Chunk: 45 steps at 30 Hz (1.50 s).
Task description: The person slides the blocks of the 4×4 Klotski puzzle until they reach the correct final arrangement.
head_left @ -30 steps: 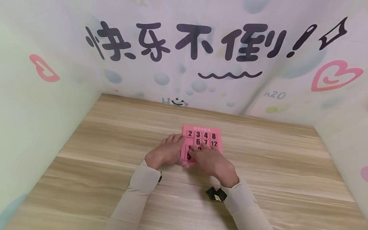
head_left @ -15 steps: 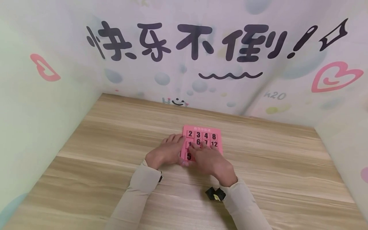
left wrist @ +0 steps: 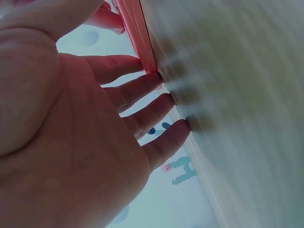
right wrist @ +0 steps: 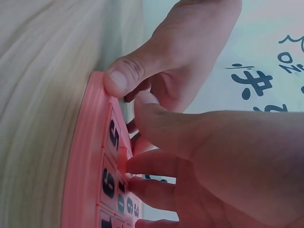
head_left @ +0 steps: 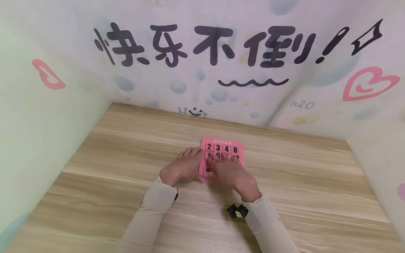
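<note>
A pink number sliding puzzle (head_left: 224,142) lies flat on the table, black numbers on its square tiles. My left hand (head_left: 182,167) steadies it from the left. In the left wrist view its fingers (left wrist: 159,107) are nearly straight along the puzzle's side and the tabletop; its thumb (right wrist: 122,78) presses the near left corner in the right wrist view. My right hand (head_left: 232,174) lies over the tiles, fingers loosely bent, fingertips at the 1 tile (head_left: 208,155) and its neighbours. A gap shows between the 1 tile and the 5 tile (right wrist: 113,135). The right hand hides several lower tiles.
The wood-grain table (head_left: 126,140) reaches back to a white printed wall cloth (head_left: 177,91) with black lettering. Similar pale walls close both sides. A small black item with a yellow spot (head_left: 237,211) sits at the right wrist.
The 1 tile has slid away from me along the left column, from just above the 5 up to below the 2. My right fingers moved slightly forward with it; my left hand stayed put.
</note>
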Each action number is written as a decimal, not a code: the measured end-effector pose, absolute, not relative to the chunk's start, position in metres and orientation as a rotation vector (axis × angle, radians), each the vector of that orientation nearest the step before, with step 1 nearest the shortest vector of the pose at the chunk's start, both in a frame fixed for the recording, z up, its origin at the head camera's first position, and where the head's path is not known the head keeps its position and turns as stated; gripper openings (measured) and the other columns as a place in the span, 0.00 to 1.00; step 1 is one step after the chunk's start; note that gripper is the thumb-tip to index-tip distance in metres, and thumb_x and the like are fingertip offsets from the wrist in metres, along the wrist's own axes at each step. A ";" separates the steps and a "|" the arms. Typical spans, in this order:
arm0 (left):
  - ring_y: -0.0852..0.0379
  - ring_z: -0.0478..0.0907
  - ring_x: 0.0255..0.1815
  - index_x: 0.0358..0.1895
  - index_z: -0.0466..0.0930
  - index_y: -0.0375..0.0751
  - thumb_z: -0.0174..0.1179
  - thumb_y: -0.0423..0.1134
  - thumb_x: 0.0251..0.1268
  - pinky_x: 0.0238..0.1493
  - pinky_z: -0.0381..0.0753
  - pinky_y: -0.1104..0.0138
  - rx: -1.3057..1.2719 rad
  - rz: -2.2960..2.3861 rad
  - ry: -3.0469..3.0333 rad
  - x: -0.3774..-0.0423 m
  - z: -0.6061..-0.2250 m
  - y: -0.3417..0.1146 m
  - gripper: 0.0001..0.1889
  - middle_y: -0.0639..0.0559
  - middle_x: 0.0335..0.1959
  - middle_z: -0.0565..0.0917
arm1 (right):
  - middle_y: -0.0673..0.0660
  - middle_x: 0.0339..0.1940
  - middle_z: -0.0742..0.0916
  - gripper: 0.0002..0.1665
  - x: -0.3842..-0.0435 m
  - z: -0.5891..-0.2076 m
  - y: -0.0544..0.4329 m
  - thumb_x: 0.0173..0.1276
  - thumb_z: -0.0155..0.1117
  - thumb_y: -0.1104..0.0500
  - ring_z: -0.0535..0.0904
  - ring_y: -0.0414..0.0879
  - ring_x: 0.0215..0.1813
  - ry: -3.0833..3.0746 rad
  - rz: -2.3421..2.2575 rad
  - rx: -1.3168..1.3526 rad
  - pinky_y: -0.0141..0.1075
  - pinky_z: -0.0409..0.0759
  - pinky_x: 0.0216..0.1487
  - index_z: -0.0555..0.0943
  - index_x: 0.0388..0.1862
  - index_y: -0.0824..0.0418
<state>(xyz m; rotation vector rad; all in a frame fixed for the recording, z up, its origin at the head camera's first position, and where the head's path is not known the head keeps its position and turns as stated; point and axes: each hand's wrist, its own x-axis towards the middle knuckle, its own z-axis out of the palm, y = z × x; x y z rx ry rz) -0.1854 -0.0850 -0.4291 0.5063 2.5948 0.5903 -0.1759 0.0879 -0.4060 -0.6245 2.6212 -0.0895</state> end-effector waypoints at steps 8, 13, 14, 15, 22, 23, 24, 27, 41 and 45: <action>0.43 0.47 0.79 0.79 0.48 0.37 0.74 0.51 0.53 0.79 0.48 0.49 0.516 0.591 2.600 -0.185 -0.428 -0.085 0.56 0.44 0.80 0.52 | 0.51 0.81 0.60 0.39 -0.180 -0.407 0.091 0.75 0.51 0.37 0.50 0.62 0.81 2.625 -0.121 -0.631 0.62 0.53 0.77 0.61 0.79 0.51; 0.43 0.47 0.79 0.80 0.47 0.37 0.74 0.51 0.54 0.79 0.47 0.48 0.519 0.589 2.601 -0.186 -0.428 -0.085 0.56 0.44 0.80 0.52 | 0.51 0.81 0.61 0.38 -0.179 -0.406 0.096 0.76 0.50 0.38 0.51 0.61 0.81 2.640 -0.140 -0.703 0.61 0.54 0.76 0.61 0.79 0.51; 0.43 0.47 0.79 0.80 0.47 0.37 0.74 0.50 0.54 0.79 0.47 0.48 0.524 0.587 2.601 -0.187 -0.428 -0.085 0.56 0.44 0.80 0.52 | 0.51 0.80 0.61 0.37 -0.178 -0.405 0.097 0.76 0.50 0.38 0.53 0.60 0.80 2.648 -0.135 -0.720 0.61 0.55 0.76 0.62 0.78 0.50; 0.43 0.47 0.79 0.80 0.47 0.37 0.73 0.50 0.55 0.79 0.47 0.48 0.528 0.586 2.601 -0.187 -0.428 -0.085 0.55 0.44 0.80 0.52 | 0.51 0.80 0.61 0.35 -0.176 -0.405 0.099 0.77 0.50 0.40 0.53 0.60 0.80 2.653 -0.142 -0.734 0.60 0.56 0.76 0.62 0.78 0.50; 0.43 0.47 0.80 0.80 0.47 0.37 0.74 0.54 0.53 0.80 0.46 0.49 0.522 0.593 2.607 -0.188 -0.430 -0.084 0.57 0.43 0.80 0.52 | 0.50 0.78 0.66 0.31 -0.150 -0.398 0.103 0.79 0.48 0.45 0.56 0.60 0.79 2.628 -0.077 -0.834 0.61 0.58 0.75 0.63 0.78 0.50; 0.43 0.47 0.80 0.80 0.47 0.37 0.74 0.52 0.53 0.80 0.46 0.50 0.517 0.599 2.603 -0.188 -0.430 -0.084 0.57 0.43 0.80 0.52 | 0.50 0.78 0.66 0.32 -0.146 -0.396 0.103 0.78 0.49 0.44 0.56 0.60 0.79 2.615 -0.069 -0.847 0.62 0.57 0.75 0.64 0.77 0.49; 0.43 0.47 0.80 0.80 0.47 0.37 0.74 0.52 0.53 0.80 0.46 0.50 0.515 0.603 2.600 -0.187 -0.429 -0.084 0.57 0.43 0.80 0.52 | 0.51 0.78 0.66 0.32 -0.143 -0.394 0.103 0.78 0.49 0.42 0.56 0.61 0.79 2.601 -0.073 -0.847 0.62 0.57 0.75 0.65 0.77 0.48; 0.43 0.46 0.80 0.80 0.46 0.37 0.73 0.50 0.54 0.80 0.45 0.49 0.518 0.614 2.592 -0.186 -0.429 -0.084 0.56 0.43 0.80 0.51 | 0.52 0.78 0.66 0.33 -0.134 -0.390 0.103 0.76 0.52 0.39 0.56 0.61 0.79 2.582 -0.054 -0.849 0.62 0.56 0.75 0.67 0.76 0.45; 0.42 0.46 0.80 0.80 0.45 0.36 0.74 0.49 0.54 0.80 0.45 0.48 0.513 0.655 2.592 -0.183 -0.426 -0.087 0.56 0.41 0.80 0.52 | 0.51 0.78 0.67 0.28 -0.130 -0.395 0.095 0.79 0.49 0.51 0.57 0.61 0.79 2.591 0.091 -0.854 0.60 0.59 0.75 0.67 0.76 0.50; 0.41 0.47 0.79 0.79 0.46 0.35 0.74 0.49 0.54 0.79 0.46 0.48 0.512 0.656 2.592 -0.183 -0.427 -0.086 0.56 0.42 0.80 0.52 | 0.51 0.76 0.69 0.27 -0.130 -0.395 0.094 0.79 0.50 0.53 0.59 0.60 0.78 2.616 0.104 -0.843 0.59 0.61 0.74 0.69 0.75 0.50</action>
